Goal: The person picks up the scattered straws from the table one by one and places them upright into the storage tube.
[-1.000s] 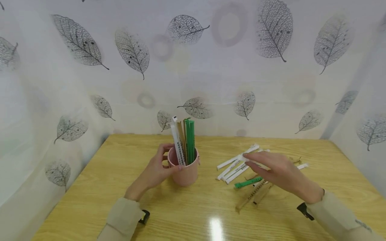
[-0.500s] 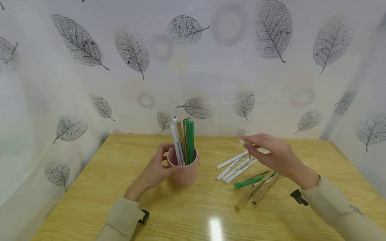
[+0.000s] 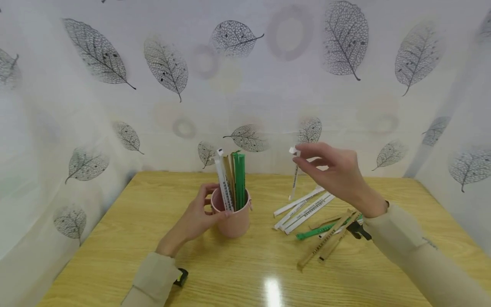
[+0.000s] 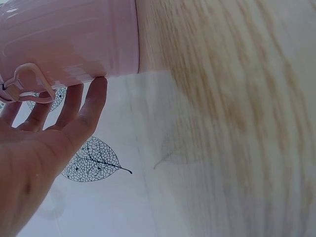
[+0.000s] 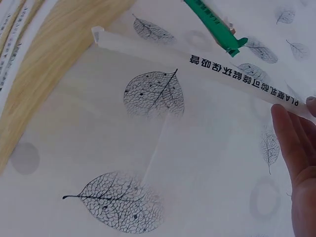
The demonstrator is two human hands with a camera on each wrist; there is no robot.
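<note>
A pink cup stands upright on the table, holding white, brown and green paper-wrapped straws. My left hand grips the cup from its left side, thumb at the rim. In the left wrist view, the fingers lie along the wall of the pink cup beside its handle. To the right of the cup, my right hand pinches a white wrapped straw near its top end. That straw hangs almost upright above the table. The right wrist view shows printed lettering along the white wrapped straw.
Several white wrapped straws lie on the table right of the cup. Nearer the front, a green wrapped straw lies crossed with brown wrapped straws. A leaf-patterned curtain stands behind the wooden table.
My right hand has lifted a white wrapped straw off the pile, moving up and to the left with it. My left hand stays on the cup.
</note>
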